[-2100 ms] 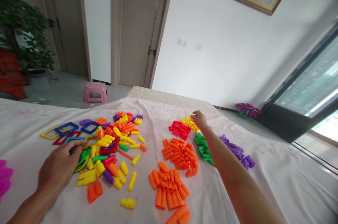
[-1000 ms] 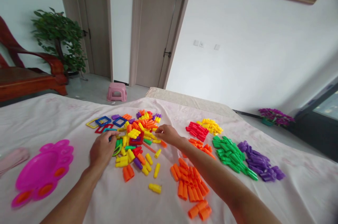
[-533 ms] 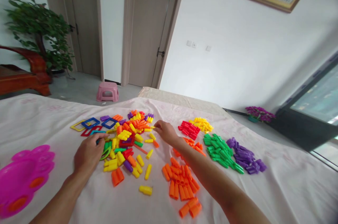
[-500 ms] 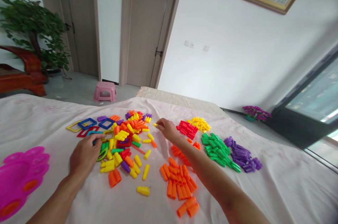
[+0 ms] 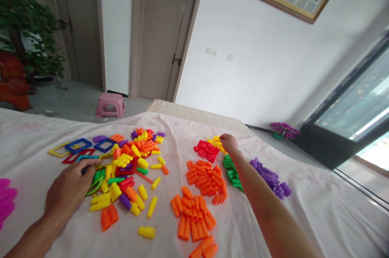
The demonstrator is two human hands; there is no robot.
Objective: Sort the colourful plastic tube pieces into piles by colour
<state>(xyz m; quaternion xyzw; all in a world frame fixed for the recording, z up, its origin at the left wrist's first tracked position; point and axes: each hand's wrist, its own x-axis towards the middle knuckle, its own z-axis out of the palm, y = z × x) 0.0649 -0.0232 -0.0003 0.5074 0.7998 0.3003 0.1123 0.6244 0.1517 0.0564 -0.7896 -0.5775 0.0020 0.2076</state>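
Observation:
My left hand (image 5: 71,181) rests at the left edge of a mixed heap of coloured plastic pieces (image 5: 130,181), its fingers curled round something dark I cannot make out. Over the yellow pile (image 5: 216,144) at the back is my right hand (image 5: 228,143), its fingers pinched together; whatever is between them is hidden. Red pieces (image 5: 206,150) lie just left of that pile. Green pieces (image 5: 232,173), partly behind my right forearm, and purple pieces (image 5: 270,177) lie to the right. Two orange groups (image 5: 206,181) are nearer to me.
Flat square frames (image 5: 78,145) lie behind my left hand. A pink tray (image 5: 6,201) shows at the left edge of the cloth-covered table (image 5: 91,242). Beyond the table stand a pink stool (image 5: 110,105) and a potted plant (image 5: 30,27).
My right hand has moved right, from beside the mixed heap to the yellow pile, with a yellow piece in its fingers earlier. The view has shifted right; my left hand stays by the heap.

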